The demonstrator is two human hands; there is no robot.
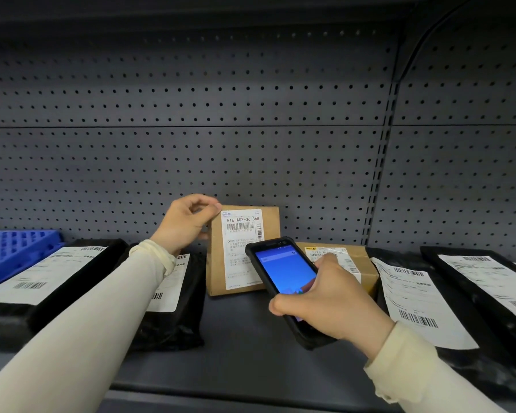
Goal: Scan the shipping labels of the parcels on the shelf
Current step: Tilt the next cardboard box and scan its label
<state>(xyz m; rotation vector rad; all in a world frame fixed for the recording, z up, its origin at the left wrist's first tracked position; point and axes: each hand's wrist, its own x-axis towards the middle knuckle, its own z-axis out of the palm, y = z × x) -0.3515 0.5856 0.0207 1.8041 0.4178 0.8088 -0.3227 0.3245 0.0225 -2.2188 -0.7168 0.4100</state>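
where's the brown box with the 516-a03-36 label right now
In the head view the upright brown box stands mid-shelf against the pegboard, left hand holding its top left corner, handheld scanner just in front.

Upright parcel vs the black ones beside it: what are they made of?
Upright parcel: looks like plain matte brown cardboard, stiff flat faces, square edges, white paper label. Left hand holds its top corner. Black parcels: likely glossy plastic mailer bags, wrinkled and sagging, with highlights.

We see a blue plastic crate (15,251) at 9 o'clock, lying flat. Grey pegboard back panel (191,129) fills 12 o'clock; black cable (423,40) curves at approx. 1 o'clock.
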